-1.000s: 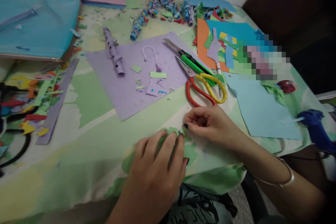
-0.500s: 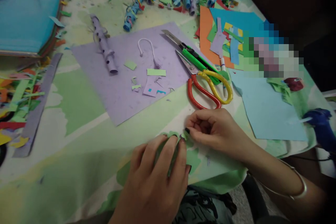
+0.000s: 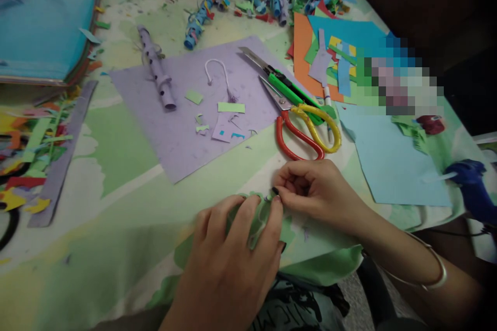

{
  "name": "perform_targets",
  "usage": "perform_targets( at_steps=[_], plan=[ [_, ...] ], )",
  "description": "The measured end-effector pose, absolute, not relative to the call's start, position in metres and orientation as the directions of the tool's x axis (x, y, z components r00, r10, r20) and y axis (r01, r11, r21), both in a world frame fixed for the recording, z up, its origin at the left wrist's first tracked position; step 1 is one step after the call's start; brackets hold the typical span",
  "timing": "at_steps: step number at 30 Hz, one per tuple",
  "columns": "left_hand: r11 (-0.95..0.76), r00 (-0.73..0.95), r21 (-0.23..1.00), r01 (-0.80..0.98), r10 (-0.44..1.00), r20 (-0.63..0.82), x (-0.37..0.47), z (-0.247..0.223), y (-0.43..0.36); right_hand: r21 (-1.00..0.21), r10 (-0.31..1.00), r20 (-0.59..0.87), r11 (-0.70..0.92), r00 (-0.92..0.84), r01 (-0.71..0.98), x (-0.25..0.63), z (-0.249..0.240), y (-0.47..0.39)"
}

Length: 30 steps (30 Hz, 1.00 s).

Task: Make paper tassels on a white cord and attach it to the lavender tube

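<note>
My left hand (image 3: 236, 251) rests on the tablecloth near its front edge, fingers bent a little and spread apart. Its index fingertip meets the pinched thumb and fingers of my right hand (image 3: 316, 186). A tiny scrap (image 3: 267, 198), greenish with a dark part, shows beside these fingertips. Whatever the right fingers pinch is too small to make out. Just beyond the right hand lie scissors (image 3: 301, 139) with one red and one yellow handle, crossing a green utility knife (image 3: 291, 88). A purple paper sheet (image 3: 171, 155) carries a rolled purple tube (image 3: 157, 70), a white cord (image 3: 217, 62) and small paper cuttings (image 3: 231, 107).
Blue and purple decorated paper tubes (image 3: 198, 23) lie at the back. Coloured paper scraps (image 3: 34, 150) and a blue folder (image 3: 39, 26) are on the left. Light blue paper (image 3: 396, 165) and a dark blue tool, seemingly a glue gun (image 3: 468, 181), lie on the right.
My left index finger has moved slightly right and up, against the right fingertips. The right hand keeps its pinch, and the whole view has shifted a little.
</note>
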<state>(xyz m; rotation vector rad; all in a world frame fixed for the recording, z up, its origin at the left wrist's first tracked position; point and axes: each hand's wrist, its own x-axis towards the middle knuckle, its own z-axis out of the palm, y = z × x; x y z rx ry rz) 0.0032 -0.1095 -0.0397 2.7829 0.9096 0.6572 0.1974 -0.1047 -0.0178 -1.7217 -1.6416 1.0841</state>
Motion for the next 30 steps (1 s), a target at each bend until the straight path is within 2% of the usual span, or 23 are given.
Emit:
perform_targets(
  at_steps=[9,22,30],
  plan=[
    [-0.809,0.736,0.259,0.528,0.588,0.336,0.0033,-0.0396,-0.1103,-0.820,0.974,-0.217,-0.143,-0.071,0.555,0.1976,-0.0189,-0.1046],
    [-0.822,0.727,0.287,0.492,0.569,0.385,0.0032,-0.0411,-0.1092,-0.845,0.965,-0.254,-0.189,-0.063,0.501,0.2000,-0.0182,-0.1060],
    [-0.811,0.716,0.321,0.489,0.584,0.382,0.0035,-0.0406,-0.1089,-0.826,0.965,-0.255,-0.184,-0.063,0.533,0.1995,-0.0173,-0.1054]
  ],
)
